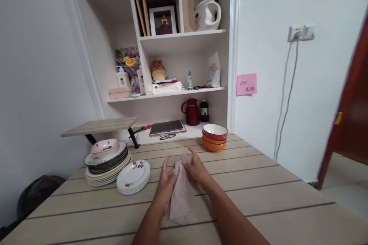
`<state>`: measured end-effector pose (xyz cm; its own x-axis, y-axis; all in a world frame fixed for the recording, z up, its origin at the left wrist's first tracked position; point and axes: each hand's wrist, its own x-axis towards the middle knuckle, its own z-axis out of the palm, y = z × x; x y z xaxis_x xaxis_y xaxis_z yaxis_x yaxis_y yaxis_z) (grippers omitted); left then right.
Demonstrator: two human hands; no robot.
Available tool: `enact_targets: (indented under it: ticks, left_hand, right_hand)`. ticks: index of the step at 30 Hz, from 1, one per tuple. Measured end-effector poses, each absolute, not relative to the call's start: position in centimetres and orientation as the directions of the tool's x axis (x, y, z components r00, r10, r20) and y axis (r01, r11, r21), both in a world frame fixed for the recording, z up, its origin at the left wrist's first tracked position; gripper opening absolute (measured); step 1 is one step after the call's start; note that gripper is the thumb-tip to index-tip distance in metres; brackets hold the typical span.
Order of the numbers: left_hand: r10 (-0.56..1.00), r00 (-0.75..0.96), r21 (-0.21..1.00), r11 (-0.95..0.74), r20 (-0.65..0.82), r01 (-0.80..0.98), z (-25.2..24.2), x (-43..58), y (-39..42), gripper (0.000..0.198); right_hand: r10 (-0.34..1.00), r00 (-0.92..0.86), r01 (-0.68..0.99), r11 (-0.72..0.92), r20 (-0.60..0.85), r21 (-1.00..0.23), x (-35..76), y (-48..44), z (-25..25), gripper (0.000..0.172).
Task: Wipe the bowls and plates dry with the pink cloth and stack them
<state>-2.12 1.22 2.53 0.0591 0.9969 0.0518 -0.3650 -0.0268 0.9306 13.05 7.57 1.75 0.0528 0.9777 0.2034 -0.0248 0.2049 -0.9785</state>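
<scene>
A greyish-pink cloth [182, 203] hangs lengthwise between my hands over the middle of the wooden table [258, 195]. My left hand [165, 187] grips its left edge near the top, thumb against the fabric and index finger pointing up. On the opposite edge my right hand [199, 169] pinches the cloth, with its index finger stretched forward. Left of my hands is a small stack of white plates with red flowers [132, 176]. Beyond my right hand, stacked red and orange bowls [214, 138] stand near the table's back edge.
A taller pile of plates [107, 166] with a pink-dotted bowl [104, 146] on top stands at the left, by a small raised wooden stand [100, 125]. Behind the table, white shelves [184, 35] hold a dark red jug [192, 112], a dark laptop [166, 126] and glasses [167, 137].
</scene>
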Motion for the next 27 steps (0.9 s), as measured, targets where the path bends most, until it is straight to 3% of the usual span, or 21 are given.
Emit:
enact_targets:
  ticks: [2,6,14,16,20,27]
  left_hand:
    - [0.993,0.089,0.939,-0.045,0.08,-0.342,2.3,-2.2,1.4,0.098]
    - [0.993,0.055,0.945,-0.083,0.105,-0.318,1.8,-2.2,1.9,0.088]
    - [0.983,-0.02,0.96,-0.185,0.185,-0.21,0.9,-2.4,2.7,0.088]
    - [0.98,-0.072,0.962,-0.197,0.186,-0.19,0.7,-2.4,3.0,0.088]
    - [0.974,-0.16,0.972,-0.182,0.158,-0.15,0.2,-2.4,3.7,0.085]
    - [0.951,-0.216,0.974,-0.228,0.219,-0.014,-0.5,-2.0,4.0,0.068]
  right_hand:
    - [0.97,0.103,0.095,0.213,0.222,-0.973,13.5,7.7,2.0,0.077]
    - [0.966,0.088,0.249,0.216,0.244,-0.944,14.1,7.4,2.6,0.059]
    - [0.959,0.169,0.58,0.092,0.23,-0.809,13.8,6.8,3.7,0.061]
    - [0.952,0.202,0.504,0.101,0.231,-0.858,14.2,7.0,3.9,0.062]
    - [0.965,0.181,0.089,0.179,0.192,-0.98,14.9,7.3,3.4,0.056]
    - [0.971,0.15,-0.069,0.199,0.187,-0.978,15.4,8.1,2.2,0.054]
